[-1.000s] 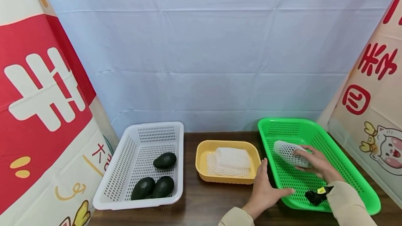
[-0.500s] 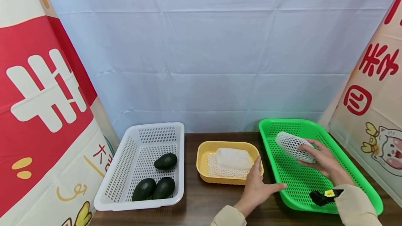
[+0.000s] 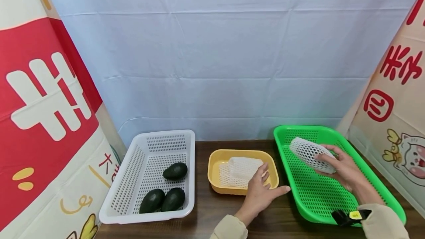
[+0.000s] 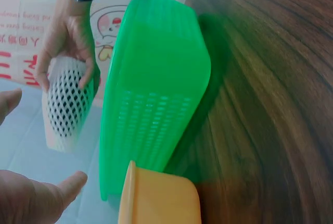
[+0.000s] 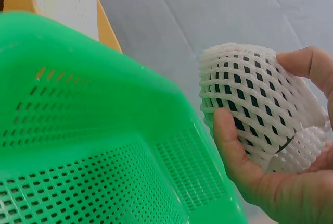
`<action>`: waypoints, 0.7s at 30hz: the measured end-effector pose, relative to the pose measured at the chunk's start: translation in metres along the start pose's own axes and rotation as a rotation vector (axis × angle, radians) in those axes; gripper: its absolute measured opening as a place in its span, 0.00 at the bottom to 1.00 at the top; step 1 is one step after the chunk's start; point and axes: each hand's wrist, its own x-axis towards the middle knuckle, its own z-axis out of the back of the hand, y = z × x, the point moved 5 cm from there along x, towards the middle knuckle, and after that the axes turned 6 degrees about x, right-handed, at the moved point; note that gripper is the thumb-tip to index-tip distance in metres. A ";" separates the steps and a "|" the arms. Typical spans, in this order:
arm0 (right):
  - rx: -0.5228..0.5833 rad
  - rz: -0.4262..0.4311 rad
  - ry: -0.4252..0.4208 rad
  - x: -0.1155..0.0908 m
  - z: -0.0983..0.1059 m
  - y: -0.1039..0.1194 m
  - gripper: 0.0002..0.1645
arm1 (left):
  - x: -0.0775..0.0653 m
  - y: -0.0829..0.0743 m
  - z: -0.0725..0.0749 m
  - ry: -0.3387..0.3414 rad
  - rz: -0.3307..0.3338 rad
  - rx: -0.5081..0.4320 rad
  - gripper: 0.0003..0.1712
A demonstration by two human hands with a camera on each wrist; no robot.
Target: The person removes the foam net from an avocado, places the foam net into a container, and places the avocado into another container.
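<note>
My right hand [image 3: 346, 169] holds an avocado in a white foam net [image 3: 307, 152] over the green basket [image 3: 318, 193]. In the right wrist view, dark skin shows through the holes of the foam net [image 5: 250, 91], with fingers and thumb around it. My left hand [image 3: 260, 193] holds nothing. It is over the front right of the yellow tray [image 3: 217, 187], thumb pointing towards the green basket, the other fingers slightly bent. White foam nets [image 3: 244, 168] lie stacked in that tray, partly covered by the hand in the head view.
At the left stands a white basket [image 3: 142, 218] with an avocado [image 3: 175, 171] by its right wall and two more at the front. A black strap with a yellow label [image 3: 355, 215] is on the right wrist. A pale cloth [image 3: 212, 65] hangs behind the brown table [image 3: 206, 213].
My left hand has moved left, from beside the green basket to the yellow tray, its fingers bending slightly. The right hand has lifted the netted avocado a little from the green basket.
</note>
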 end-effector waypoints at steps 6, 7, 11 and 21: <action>-0.014 0.055 0.047 -0.007 -0.011 0.005 0.26 | -0.004 -0.001 0.010 -0.011 0.017 -0.022 0.45; -0.012 0.056 0.046 -0.009 -0.012 0.006 0.26 | -0.005 -0.001 0.011 -0.010 0.023 -0.031 0.45; 0.003 0.070 0.065 -0.014 -0.018 0.009 0.26 | -0.009 -0.001 0.015 -0.025 0.025 -0.067 0.44; 0.007 0.098 0.131 -0.029 -0.036 0.010 0.28 | -0.013 -0.002 0.029 -0.060 0.005 -0.166 0.38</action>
